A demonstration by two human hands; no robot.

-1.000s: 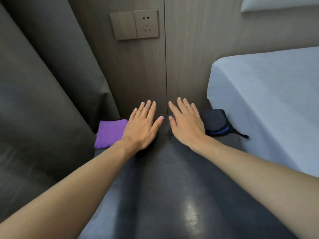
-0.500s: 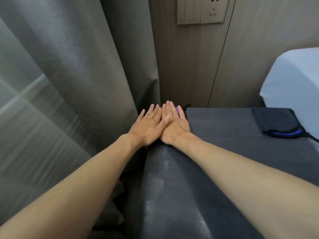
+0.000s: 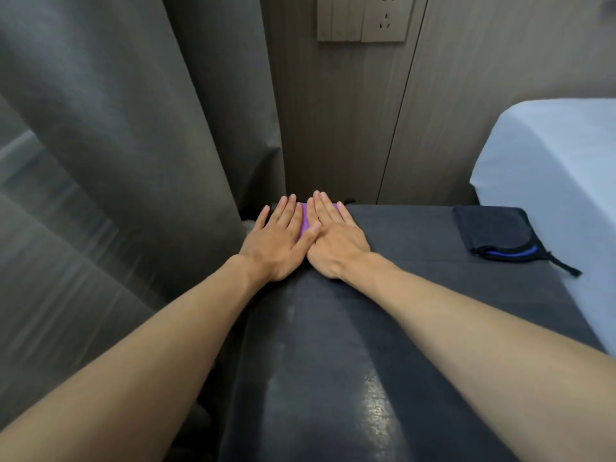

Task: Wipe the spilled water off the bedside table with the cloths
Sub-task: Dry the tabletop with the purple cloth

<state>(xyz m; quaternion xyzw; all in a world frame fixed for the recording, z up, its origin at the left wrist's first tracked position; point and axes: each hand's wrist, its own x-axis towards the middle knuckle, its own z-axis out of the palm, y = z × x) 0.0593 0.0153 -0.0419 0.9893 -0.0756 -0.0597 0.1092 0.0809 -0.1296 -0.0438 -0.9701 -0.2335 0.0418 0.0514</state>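
purple cloth [image 3: 304,217] mostly hidden, flat hands

Grey curtains [image 3: 110,155] hang on the left beside a wood-panelled wall [image 3: 466,95]. A socket plate [image 3: 363,18] sits high on it. A pale bed [image 3: 553,181] stands right.

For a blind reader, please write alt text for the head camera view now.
Both hands, left hand and right hand, lie flat side by side on a purple cloth at the far left corner of a dark bedside table. A dark cloth lies at the far right, beside a bed.
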